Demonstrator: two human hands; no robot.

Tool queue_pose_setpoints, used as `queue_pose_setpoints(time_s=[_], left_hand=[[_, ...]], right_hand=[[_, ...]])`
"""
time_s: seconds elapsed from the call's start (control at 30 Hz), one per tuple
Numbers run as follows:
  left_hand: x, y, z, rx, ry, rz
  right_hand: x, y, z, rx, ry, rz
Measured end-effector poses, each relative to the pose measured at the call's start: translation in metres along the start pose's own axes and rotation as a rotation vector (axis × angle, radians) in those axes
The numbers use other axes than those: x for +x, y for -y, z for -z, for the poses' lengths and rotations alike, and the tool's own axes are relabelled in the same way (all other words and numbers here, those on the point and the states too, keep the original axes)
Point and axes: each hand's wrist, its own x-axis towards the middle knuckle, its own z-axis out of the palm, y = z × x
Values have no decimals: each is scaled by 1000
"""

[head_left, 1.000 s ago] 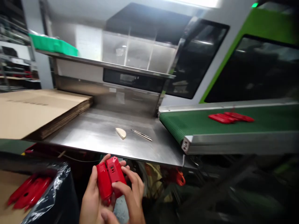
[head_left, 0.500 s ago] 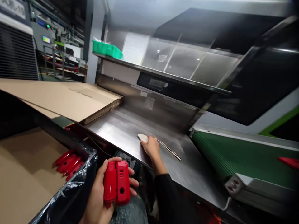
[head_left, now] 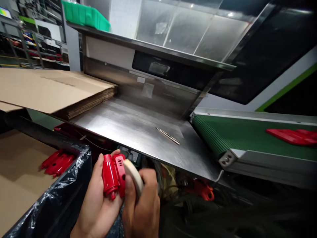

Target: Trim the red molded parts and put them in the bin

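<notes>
My left hand point(head_left: 92, 205) is closed around two glossy red plastic parts lying side by side. The nearer one is a rounded red part point(head_left: 109, 177) with a small stub at its lower end; the other is a flatter red part point(head_left: 120, 173) with small slots and a hole. Between the thumb and fingers of my right hand point(head_left: 143, 205) is a cream-coloured flat piece with a curved edge point(head_left: 133, 173). Its tip is up against or just in front of the flatter red part; I cannot tell whether they touch.
Thin tweezers-like metal tool point(head_left: 167, 136) lies on the steel table point(head_left: 128, 122). Stacked cardboard point(head_left: 56, 89) sits left, above a plastic-lined box point(head_left: 24, 195) holding several red parts point(head_left: 58, 163). At right, a green conveyor belt point(head_left: 230, 135) carries red parts point(head_left: 292, 136). A green bin point(head_left: 85, 16) stands on the shelf.
My right hand has lifted the cream-coloured piece off the table and brought it to the red parts in my left hand. The view has shifted, and more red parts show on the belt.
</notes>
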Motion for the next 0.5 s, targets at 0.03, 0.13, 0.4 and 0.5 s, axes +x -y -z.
queue_pose_setpoints(time_s=[0.03,0.13,0.4,0.5], left_hand=[[-2,2,-3,-14,-11,-30],[-7,7,-11,2,2,-43],[-24,5,-25,-6,34,-106],[-23,4,-27,28,71,31]], right_hand=[[4,0,0,2,-25,64],[2,4,5,-45,-64,-41],[1,12,23,-36,-87,49],[0,10,26,-116,-60,-34]])
